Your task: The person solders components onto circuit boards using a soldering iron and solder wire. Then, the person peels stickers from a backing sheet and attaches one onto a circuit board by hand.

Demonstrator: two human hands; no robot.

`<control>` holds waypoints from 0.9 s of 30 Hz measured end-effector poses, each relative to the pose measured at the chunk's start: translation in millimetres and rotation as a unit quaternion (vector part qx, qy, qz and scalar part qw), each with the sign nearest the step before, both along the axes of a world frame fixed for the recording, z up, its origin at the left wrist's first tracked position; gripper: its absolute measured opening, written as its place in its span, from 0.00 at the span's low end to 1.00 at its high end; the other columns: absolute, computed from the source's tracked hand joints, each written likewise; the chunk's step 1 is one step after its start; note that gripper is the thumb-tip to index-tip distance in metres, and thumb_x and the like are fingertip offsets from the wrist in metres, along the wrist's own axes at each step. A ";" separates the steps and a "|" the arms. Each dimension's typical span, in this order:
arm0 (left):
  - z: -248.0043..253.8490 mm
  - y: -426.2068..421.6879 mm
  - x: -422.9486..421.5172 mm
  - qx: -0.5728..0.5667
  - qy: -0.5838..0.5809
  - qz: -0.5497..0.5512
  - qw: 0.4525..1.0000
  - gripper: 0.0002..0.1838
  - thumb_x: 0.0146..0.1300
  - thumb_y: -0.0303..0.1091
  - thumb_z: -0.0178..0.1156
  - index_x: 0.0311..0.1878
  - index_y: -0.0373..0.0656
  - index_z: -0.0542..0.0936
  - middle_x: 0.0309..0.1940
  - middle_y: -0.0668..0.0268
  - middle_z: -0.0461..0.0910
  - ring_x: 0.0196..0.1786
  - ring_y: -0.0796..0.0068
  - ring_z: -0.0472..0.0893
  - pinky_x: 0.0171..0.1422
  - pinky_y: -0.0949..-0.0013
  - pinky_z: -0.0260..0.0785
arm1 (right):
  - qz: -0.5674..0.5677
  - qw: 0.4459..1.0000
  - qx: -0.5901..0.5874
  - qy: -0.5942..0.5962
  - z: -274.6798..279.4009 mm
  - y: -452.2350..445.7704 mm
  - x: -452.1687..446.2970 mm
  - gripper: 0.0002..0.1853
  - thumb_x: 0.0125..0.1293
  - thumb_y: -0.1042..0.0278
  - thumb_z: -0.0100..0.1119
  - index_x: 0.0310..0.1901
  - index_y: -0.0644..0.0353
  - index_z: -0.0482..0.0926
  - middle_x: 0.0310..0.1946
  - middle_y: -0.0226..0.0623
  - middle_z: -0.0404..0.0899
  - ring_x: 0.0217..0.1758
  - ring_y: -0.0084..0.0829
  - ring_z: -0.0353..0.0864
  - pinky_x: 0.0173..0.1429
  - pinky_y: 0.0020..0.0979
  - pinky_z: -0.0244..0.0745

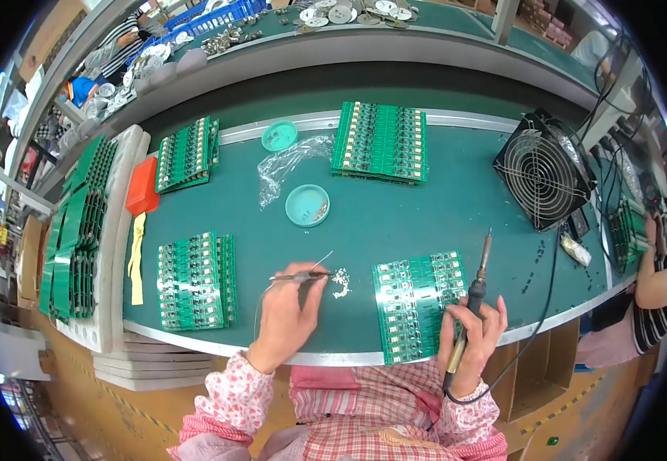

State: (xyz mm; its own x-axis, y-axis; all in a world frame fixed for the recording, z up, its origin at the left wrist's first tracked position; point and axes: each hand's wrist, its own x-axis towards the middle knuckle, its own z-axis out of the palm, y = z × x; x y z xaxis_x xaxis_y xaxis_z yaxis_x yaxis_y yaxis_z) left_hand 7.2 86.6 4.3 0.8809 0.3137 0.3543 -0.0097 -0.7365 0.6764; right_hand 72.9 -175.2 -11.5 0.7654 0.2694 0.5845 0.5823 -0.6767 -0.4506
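My left hand (283, 319) is closed around tweezers (296, 276), their tips beside a small pile of tiny white parts (340, 283). A thin wire (322, 260), which looks like solder, also passes through these fingers. My right hand (473, 338) grips a soldering iron (476, 290) with its tip pointing up and away from me. Under and beside that hand lies a green circuit board panel (410, 307) with rows of components, near the table's front edge. The iron's tip is apart from the panel.
More board stacks (195, 280) stand left, and others (379, 142) at the back. Two turquoise dishes (307, 206) and a plastic bag (291, 169) lie mid-table. A black fan (541, 173) is at right, a red box (142, 187) at left. The iron's cord (552, 284) hangs right. Another person's arm (651, 280) is far right.
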 end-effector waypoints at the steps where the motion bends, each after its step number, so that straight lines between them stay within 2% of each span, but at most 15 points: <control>1: -0.7 0.4 -0.6 0.022 0.005 0.012 1.000 0.07 0.68 0.20 0.63 0.48 0.36 0.81 0.42 0.59 0.84 0.42 0.66 0.85 0.48 0.67 0.75 | 0.000 1.000 -0.001 0.004 0.7 -0.1 -0.5 0.16 0.55 0.78 0.72 0.45 0.52 0.83 0.43 0.37 0.83 0.50 0.37 0.80 0.74 0.58 0.60; 4: -1.2 -0.2 -1.7 -0.071 0.028 0.065 0.995 0.06 0.69 0.21 0.63 0.47 0.36 0.81 0.43 0.60 0.84 0.42 0.69 0.84 0.49 0.68 0.75 | -0.001 1.000 -0.003 0.013 -0.8 -1.9 -1.0 0.16 0.55 0.77 0.72 0.45 0.52 0.83 0.44 0.37 0.82 0.51 0.37 0.80 0.75 0.59 0.59; 7: 2.0 -1.4 -1.2 -0.032 0.027 0.048 0.998 0.05 0.69 0.21 0.63 0.47 0.36 0.81 0.42 0.61 0.84 0.41 0.70 0.84 0.48 0.70 0.75 | -0.001 1.000 -0.008 0.018 -1.6 -2.8 -1.3 0.15 0.56 0.76 0.72 0.45 0.51 0.83 0.45 0.37 0.81 0.51 0.37 0.80 0.75 0.59 0.59; 13: -4.4 -2.4 -4.7 -0.062 0.002 0.078 0.995 0.07 0.69 0.20 0.63 0.48 0.35 0.80 0.42 0.61 0.85 0.42 0.70 0.85 0.49 0.70 0.76 | 0.016 0.999 -0.023 0.027 0.4 -5.5 -1.3 0.14 0.57 0.75 0.71 0.45 0.51 0.83 0.45 0.37 0.81 0.52 0.37 0.80 0.75 0.59 0.59; 16: -2.6 -1.9 -8.8 -0.046 0.026 0.078 0.996 0.08 0.69 0.19 0.63 0.49 0.35 0.80 0.42 0.61 0.85 0.44 0.70 0.85 0.51 0.70 0.76 | 0.025 0.999 -0.035 0.022 4.2 -3.8 -1.8 0.12 0.60 0.81 0.66 0.45 0.57 0.80 0.43 0.40 0.80 0.53 0.40 0.80 0.76 0.61 0.58; 19: -0.3 -3.3 -8.7 -0.072 0.034 0.080 0.994 0.08 0.66 0.21 0.64 0.47 0.39 0.83 0.44 0.61 0.85 0.45 0.61 0.83 0.53 0.64 0.74 | 0.026 0.999 -0.036 0.019 3.1 -4.0 -0.9 0.12 0.61 0.81 0.65 0.45 0.57 0.80 0.43 0.41 0.80 0.53 0.40 0.80 0.76 0.60 0.58; 23: -0.3 -3.8 -7.5 -0.066 0.033 0.079 0.994 0.07 0.66 0.21 0.64 0.46 0.39 0.83 0.44 0.62 0.85 0.44 0.61 0.83 0.51 0.64 0.73 | 0.023 0.999 -0.037 0.014 2.3 -3.3 -1.3 0.12 0.61 0.81 0.65 0.45 0.57 0.80 0.43 0.41 0.80 0.53 0.40 0.80 0.76 0.60 0.58; 27: 0.6 -3.9 -7.6 -0.062 0.033 0.085 0.994 0.07 0.65 0.22 0.64 0.45 0.39 0.84 0.44 0.62 0.86 0.44 0.60 0.82 0.50 0.63 0.73 | 0.009 1.000 -0.020 0.017 -2.4 -3.3 -0.7 0.13 0.58 0.75 0.71 0.44 0.51 0.84 0.44 0.37 0.82 0.50 0.37 0.80 0.75 0.59 0.59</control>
